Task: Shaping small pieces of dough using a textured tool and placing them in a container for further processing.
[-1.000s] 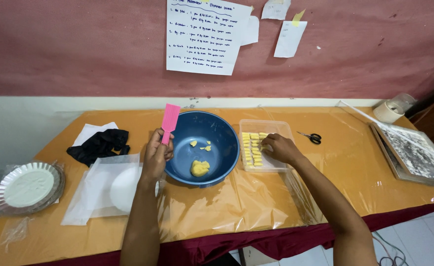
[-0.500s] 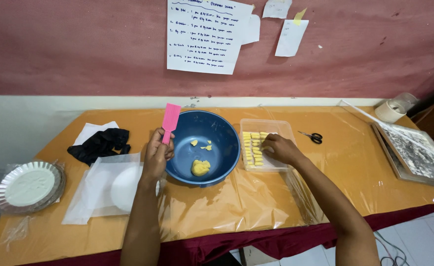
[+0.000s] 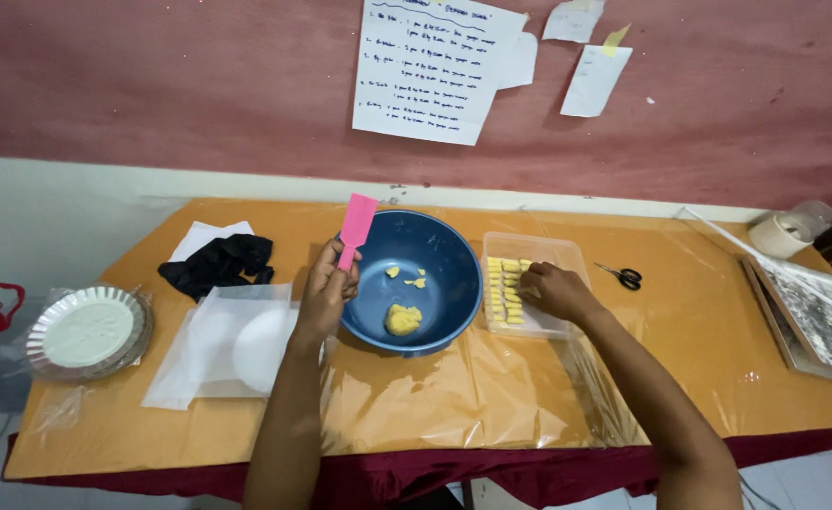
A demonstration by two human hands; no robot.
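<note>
While gripping a pink scraper [image 3: 354, 227] in the closed left hand [image 3: 326, 293] at the blue bowl [image 3: 435, 260]. Right hand [image 3: 553, 291] down in the clear tray [image 3: 567, 255], fingers curled on yellow dough pieces [image 3: 506, 288]. Orange plastic-covered table [image 3: 662, 368], red wall.

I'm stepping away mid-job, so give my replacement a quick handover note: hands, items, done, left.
Left hand grips the pink plastic scraper upright at the round blue bowl's rim.
Right hand rests in the clear rectangular plastic tray, on the rows of small yellow dough pieces.
Done: several rows laid.
Left: a yellow dough lump and scraps in the bowl.
</note>
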